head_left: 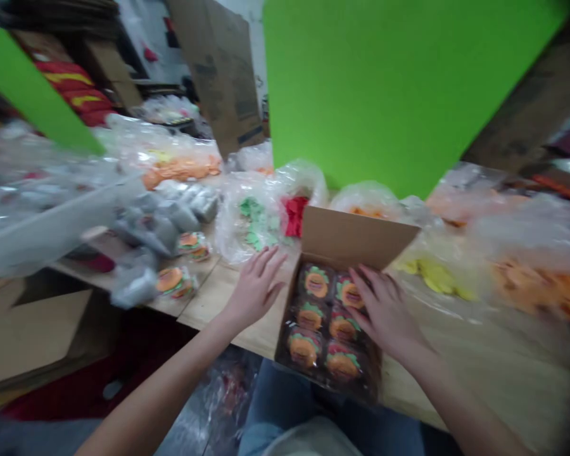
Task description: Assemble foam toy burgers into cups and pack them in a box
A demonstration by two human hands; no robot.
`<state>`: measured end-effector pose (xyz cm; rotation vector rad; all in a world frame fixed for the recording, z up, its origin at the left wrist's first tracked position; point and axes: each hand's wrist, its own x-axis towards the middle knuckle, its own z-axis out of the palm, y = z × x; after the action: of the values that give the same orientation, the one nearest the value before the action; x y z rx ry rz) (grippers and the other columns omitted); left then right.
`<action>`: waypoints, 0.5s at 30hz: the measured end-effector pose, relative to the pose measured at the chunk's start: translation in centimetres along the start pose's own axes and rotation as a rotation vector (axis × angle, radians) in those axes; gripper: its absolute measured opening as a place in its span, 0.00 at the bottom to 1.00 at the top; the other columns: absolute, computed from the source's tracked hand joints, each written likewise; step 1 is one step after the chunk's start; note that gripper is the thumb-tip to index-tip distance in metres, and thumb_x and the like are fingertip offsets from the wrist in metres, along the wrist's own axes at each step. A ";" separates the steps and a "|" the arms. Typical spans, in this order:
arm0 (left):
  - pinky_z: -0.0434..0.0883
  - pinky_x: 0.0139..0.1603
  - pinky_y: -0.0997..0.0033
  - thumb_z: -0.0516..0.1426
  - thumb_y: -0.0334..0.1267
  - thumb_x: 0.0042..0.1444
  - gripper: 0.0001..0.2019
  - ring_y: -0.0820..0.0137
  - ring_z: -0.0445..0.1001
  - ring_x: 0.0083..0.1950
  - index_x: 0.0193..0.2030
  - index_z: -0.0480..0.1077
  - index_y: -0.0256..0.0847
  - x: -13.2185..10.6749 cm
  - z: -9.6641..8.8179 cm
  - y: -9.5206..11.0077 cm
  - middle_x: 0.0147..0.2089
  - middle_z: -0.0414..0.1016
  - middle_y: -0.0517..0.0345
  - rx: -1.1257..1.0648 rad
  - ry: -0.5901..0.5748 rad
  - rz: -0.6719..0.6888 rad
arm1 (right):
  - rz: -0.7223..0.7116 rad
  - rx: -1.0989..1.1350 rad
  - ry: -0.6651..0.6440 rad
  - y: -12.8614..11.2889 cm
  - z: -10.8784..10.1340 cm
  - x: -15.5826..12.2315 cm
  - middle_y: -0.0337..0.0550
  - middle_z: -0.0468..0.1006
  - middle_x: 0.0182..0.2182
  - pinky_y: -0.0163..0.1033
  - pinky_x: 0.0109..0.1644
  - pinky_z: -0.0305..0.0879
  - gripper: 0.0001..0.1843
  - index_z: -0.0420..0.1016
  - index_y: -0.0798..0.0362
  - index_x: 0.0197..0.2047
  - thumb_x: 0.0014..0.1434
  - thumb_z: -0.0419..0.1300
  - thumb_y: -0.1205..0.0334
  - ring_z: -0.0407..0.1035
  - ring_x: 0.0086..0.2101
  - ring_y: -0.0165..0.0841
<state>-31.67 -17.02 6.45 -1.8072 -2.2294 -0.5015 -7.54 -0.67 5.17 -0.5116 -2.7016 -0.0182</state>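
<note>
An open cardboard box sits at the front edge of a wooden table, its lid flap standing up at the back. Inside lie several wrapped packets with orange and green flower faces. My right hand lies flat on the packets at the box's right side, fingers stretched out. My left hand rests open on the table just left of the box, fingers spread and close to its side wall.
Clear plastic bags of coloured pieces crowd the table: green and red, orange, yellow. Loose packets and grey wrapped items lie to the left. A flat cardboard sheet lies low on the left.
</note>
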 end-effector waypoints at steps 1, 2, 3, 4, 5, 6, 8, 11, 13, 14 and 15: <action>0.50 0.61 0.61 0.45 0.41 0.58 0.24 0.63 0.49 0.64 0.61 0.49 0.39 -0.5 -0.9 -2.6 0.62 0.52 0.46 0.028 0.021 -0.132 | -0.008 0.033 0.024 -0.1 0.0 -0.4 0.54 0.57 0.56 0.53 0.57 0.51 0.29 0.55 0.57 0.60 0.57 0.52 0.57 0.52 0.55 0.45; 0.52 0.60 0.62 0.45 0.41 0.58 0.24 0.62 0.52 0.62 0.60 0.50 0.37 -0.8 -1.9 -5.5 0.60 0.55 0.44 0.067 0.036 -0.277 | -0.036 0.075 0.029 -0.2 0.1 -0.7 0.53 0.57 0.55 0.52 0.56 0.53 0.27 0.56 0.56 0.58 0.57 0.52 0.57 0.53 0.54 0.44; 0.52 0.59 0.61 0.46 0.42 0.57 0.25 0.61 0.53 0.61 0.60 0.50 0.34 -1.0 -2.9 -8.7 0.58 0.57 0.42 0.119 0.014 -0.423 | -0.072 0.117 0.035 -0.2 0.2 -0.7 0.53 0.58 0.55 0.51 0.55 0.56 0.26 0.58 0.55 0.57 0.56 0.52 0.57 0.54 0.54 0.44; 0.53 0.59 0.59 0.48 0.43 0.55 0.28 0.58 0.54 0.60 0.60 0.50 0.32 -1.1 -3.7 -11.8 0.57 0.57 0.39 0.164 -0.063 -0.543 | -0.109 0.156 0.030 -0.3 0.5 -0.7 0.52 0.58 0.55 0.50 0.54 0.58 0.24 0.60 0.53 0.56 0.56 0.52 0.57 0.55 0.54 0.43; 0.54 0.57 0.56 0.51 0.44 0.52 0.30 0.54 0.55 0.60 0.59 0.51 0.30 -1.0 -4.4 -14.7 0.56 0.58 0.36 0.177 -0.099 -0.595 | -0.142 0.185 0.024 -0.5 0.7 -0.4 0.51 0.58 0.55 0.49 0.53 0.59 0.23 0.60 0.52 0.55 0.56 0.52 0.58 0.56 0.53 0.43; 0.55 0.56 0.55 0.56 0.44 0.47 0.34 0.52 0.56 0.59 0.58 0.52 0.30 -0.9 -4.8 -17.3 0.56 0.58 0.35 0.175 -0.139 -0.618 | -0.169 0.204 0.015 -0.8 0.8 0.0 0.50 0.58 0.55 0.49 0.53 0.60 0.22 0.60 0.50 0.55 0.56 0.52 0.59 0.56 0.54 0.43; 0.57 0.53 0.55 0.63 0.43 0.33 0.41 0.49 0.57 0.58 0.57 0.55 0.35 -0.3 -4.5 -21.3 0.56 0.59 0.37 0.139 -0.221 -0.620 | -0.213 0.215 0.000 -1.6 0.8 1.0 0.48 0.58 0.56 0.49 0.53 0.61 0.24 0.59 0.48 0.57 0.56 0.53 0.61 0.56 0.54 0.42; 0.60 0.50 0.54 0.66 0.39 0.20 0.45 0.46 0.60 0.55 0.53 0.62 0.39 0.7 -2.8 -24.4 0.53 0.64 0.39 0.067 -0.292 -0.618 | -0.291 0.230 -0.015 -3.6 -0.1 3.2 0.46 0.58 0.56 0.47 0.53 0.60 0.25 0.57 0.46 0.58 0.56 0.53 0.63 0.55 0.55 0.41; 0.62 0.47 0.53 0.66 0.40 0.21 0.40 0.46 0.64 0.50 0.49 0.65 0.38 1.3 -1.8 -25.3 0.47 0.68 0.40 0.016 -0.289 -0.619 | -0.343 0.272 -0.079 -5.4 -1.1 5.4 0.45 0.60 0.55 0.44 0.53 0.61 0.24 0.57 0.46 0.57 0.57 0.52 0.65 0.56 0.54 0.38; 0.63 0.46 0.53 0.66 0.41 0.22 0.38 0.48 0.66 0.48 0.48 0.66 0.38 1.6 -1.6 -25.5 0.45 0.69 0.41 -0.011 -0.270 -0.615 | -0.368 0.303 -0.136 -6.5 -1.4 7.0 0.45 0.62 0.53 0.42 0.52 0.62 0.23 0.58 0.46 0.57 0.58 0.51 0.65 0.57 0.53 0.37; 0.63 0.46 0.54 0.65 0.42 0.24 0.37 0.49 0.67 0.47 0.48 0.66 0.39 1.9 -1.8 -25.6 0.44 0.69 0.42 -0.037 -0.241 -0.606 | -0.399 0.334 -0.197 -7.9 -1.4 9.0 0.45 0.64 0.51 0.41 0.52 0.62 0.22 0.59 0.47 0.56 0.58 0.51 0.65 0.59 0.51 0.36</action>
<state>-57.17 -20.67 5.72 -1.2281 -2.9552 -0.4420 -17.52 -4.98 10.37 0.1334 -2.8677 0.3856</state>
